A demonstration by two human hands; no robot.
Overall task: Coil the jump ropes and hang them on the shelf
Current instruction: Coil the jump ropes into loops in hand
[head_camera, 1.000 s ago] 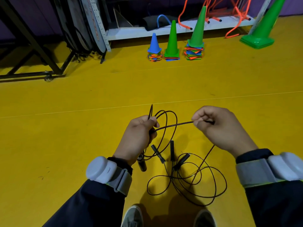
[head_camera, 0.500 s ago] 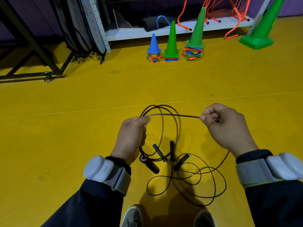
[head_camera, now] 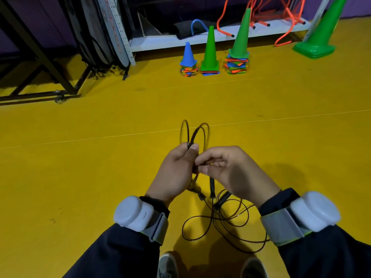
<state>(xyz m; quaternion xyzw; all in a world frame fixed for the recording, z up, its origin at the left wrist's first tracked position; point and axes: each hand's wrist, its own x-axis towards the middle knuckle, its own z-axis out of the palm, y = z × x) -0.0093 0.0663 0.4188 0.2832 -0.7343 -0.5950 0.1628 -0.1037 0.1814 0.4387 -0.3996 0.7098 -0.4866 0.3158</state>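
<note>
head view, looking down at both hands over a yellow floor (head_camera: 100, 167).

left hand (head_camera: 174, 173): fingers clenched around a bundle of thin black jump rope (head_camera: 193, 133). several loops stand up out of the top of the fist, narrow and upright, a little blurred.

right hand (head_camera: 232, 173): just beside the left, touching or nearly touching it at the fingertips. thumb and forefinger pinch a strand of the same rope right at the left fist; the other fingers are loosely curled. the exact strand is hard to make out.

below the hands, black handles (head_camera: 211, 186) hang down or lie on the floor, cannot tell which. more rope lies in loose tangled loops (head_camera: 220, 223) on the floor, near the person's shoes (head_camera: 167, 265) at the near edge.

each wrist carries a pale grey device on a strap, over dark sleeves.

far side: a white shelf (head_camera: 200, 40) low to the floor, with orange ropes (head_camera: 281, 15) draped over and hanging from it. in front of it, a blue cone (head_camera: 188, 55) and two green cones (head_camera: 209, 51) on stacks of flat coloured markers. a larger green cone (head_camera: 319, 31) at far right. far left, a black metal frame (head_camera: 50, 63) and dark flat boards leaning by the shelf upright.
</note>
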